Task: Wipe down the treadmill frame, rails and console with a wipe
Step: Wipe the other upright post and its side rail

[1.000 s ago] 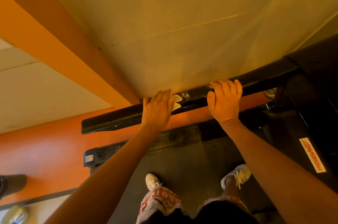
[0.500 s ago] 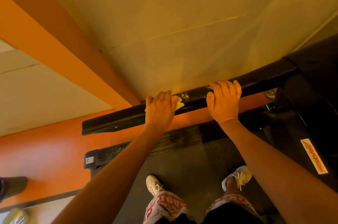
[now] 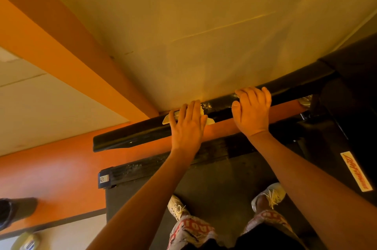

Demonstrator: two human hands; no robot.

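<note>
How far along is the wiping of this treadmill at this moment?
Done: the rail between the hands looks wet. In hand: left hand presses the wipe on it; right hand grips it. Left: the rail's free end, the dusty side strip, the console, unseen.

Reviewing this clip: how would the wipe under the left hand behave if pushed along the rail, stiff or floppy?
Probably floppy and light: the wipe lies flat against the rounded rail, thin edges showing either side of the left hand. It likely slides easily, since the rail looks glossy.
</note>
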